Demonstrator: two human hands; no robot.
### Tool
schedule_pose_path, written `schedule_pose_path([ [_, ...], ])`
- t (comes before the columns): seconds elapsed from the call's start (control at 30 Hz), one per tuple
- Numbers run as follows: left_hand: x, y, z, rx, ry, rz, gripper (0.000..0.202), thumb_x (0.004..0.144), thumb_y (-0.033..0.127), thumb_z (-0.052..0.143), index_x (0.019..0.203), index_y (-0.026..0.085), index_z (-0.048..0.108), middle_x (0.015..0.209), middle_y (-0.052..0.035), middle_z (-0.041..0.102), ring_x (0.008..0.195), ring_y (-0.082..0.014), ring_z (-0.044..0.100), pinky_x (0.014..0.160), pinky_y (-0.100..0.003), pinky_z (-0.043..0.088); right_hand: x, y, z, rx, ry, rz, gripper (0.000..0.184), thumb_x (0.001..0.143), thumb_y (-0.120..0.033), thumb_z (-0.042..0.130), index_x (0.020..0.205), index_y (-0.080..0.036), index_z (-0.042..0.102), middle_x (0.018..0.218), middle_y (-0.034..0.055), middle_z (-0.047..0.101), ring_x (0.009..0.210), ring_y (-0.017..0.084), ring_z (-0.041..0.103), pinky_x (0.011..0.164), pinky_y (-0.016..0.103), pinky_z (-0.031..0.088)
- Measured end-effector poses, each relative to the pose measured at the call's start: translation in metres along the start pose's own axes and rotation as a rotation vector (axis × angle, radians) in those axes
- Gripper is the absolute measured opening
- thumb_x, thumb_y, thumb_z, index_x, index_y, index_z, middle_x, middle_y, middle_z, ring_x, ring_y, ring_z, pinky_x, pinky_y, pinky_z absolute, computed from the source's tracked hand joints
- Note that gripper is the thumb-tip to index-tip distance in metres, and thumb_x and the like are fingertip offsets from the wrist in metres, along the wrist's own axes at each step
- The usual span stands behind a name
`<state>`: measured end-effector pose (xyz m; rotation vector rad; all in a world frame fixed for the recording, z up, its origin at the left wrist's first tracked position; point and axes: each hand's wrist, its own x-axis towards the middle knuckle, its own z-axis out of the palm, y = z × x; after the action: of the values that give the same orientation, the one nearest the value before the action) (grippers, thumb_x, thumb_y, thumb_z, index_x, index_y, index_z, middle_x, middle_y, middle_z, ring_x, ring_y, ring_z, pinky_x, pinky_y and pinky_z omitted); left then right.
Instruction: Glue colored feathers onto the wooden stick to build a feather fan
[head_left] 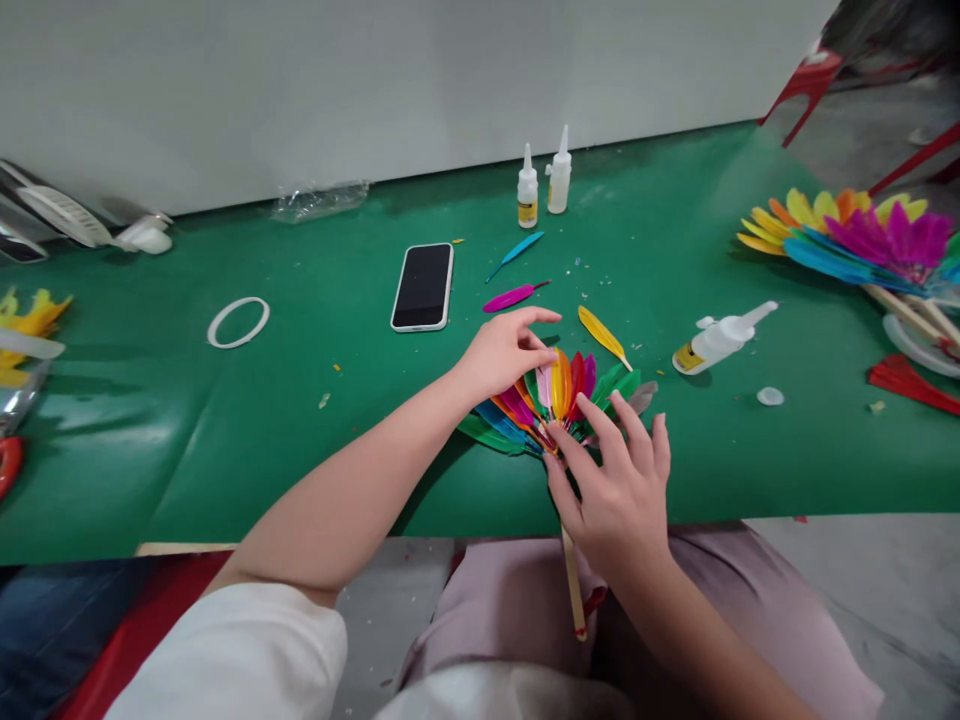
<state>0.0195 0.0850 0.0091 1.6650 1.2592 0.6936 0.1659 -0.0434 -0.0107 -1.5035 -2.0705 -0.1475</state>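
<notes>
A fan of many-coloured feathers lies at the table's near edge, its wooden stick handle jutting out over my lap. My left hand reaches across from the left, its thumb and a bent finger closed at the tip of a pale pink feather beside a yellow one; the index finger is stretched out above. My right hand has its thumb and index finger at the base of the fan where the quills meet, the other fingers spread over the green feathers on the right. Exact finger contact is partly hidden.
Loose blue, magenta and yellow feathers lie beyond the fan. Two glue bottles stand behind; another glue bottle lies right. A phone, white ring, red-handled scissors and finished-looking feather fans lie around.
</notes>
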Motion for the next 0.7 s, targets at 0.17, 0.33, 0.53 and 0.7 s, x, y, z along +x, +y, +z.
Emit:
schedule_pose_path([
  [0.17, -0.0001, -0.0009, -0.0004, 0.010, -0.003, 0.010, 0.043, 0.071, 0.017, 0.063, 0.113, 0.018, 0.053, 0.070, -0.0009, 0.067, 0.066, -0.0124, 0.063, 0.070, -0.027, 0.049, 0.0000, 0.0002, 0.0003, 0.028, -0.012, -0.001, 0.026, 0.078, -0.035, 0.055, 0.102, -0.028, 0.062, 0.124, 0.0026, 0.049, 0.121, 0.029, 0.037, 0.102, 0.057, 0.022],
  [0.33, -0.0001, 0.0001, 0.0003, 0.041, 0.017, 0.006, 0.041, 0.075, 0.020, 0.059, 0.115, 0.019, 0.051, 0.069, -0.0007, 0.067, 0.067, -0.0125, 0.063, 0.072, -0.028, 0.048, -0.0027, 0.0034, -0.0003, 0.121, 0.073, 0.026, 0.033, 0.077, -0.030, 0.057, 0.109, -0.024, 0.059, 0.121, 0.0044, 0.050, 0.119, 0.026, 0.040, 0.102, 0.052, 0.026],
  [0.53, -0.0006, 0.0008, -0.0007, 0.051, 0.003, -0.004, 0.042, 0.075, 0.021, 0.059, 0.116, 0.019, 0.050, 0.070, -0.0011, 0.067, 0.068, -0.0130, 0.063, 0.071, -0.028, 0.047, -0.0026, 0.0035, 0.0007, 0.078, 0.039, -0.004, 0.027, 0.077, -0.033, 0.057, 0.103, -0.027, 0.062, 0.124, 0.0038, 0.048, 0.120, 0.028, 0.037, 0.102, 0.055, 0.024],
  [0.7, -0.0014, -0.0006, -0.0012, 0.051, -0.002, -0.001, 0.043, 0.073, 0.019, 0.061, 0.116, 0.019, 0.051, 0.072, -0.0019, 0.068, 0.068, -0.0132, 0.063, 0.069, -0.027, 0.047, -0.0015, 0.0015, 0.0005, 0.042, -0.011, -0.012, 0.027, 0.078, -0.037, 0.055, 0.102, -0.028, 0.062, 0.127, 0.0042, 0.045, 0.122, 0.030, 0.035, 0.101, 0.058, 0.022],
])
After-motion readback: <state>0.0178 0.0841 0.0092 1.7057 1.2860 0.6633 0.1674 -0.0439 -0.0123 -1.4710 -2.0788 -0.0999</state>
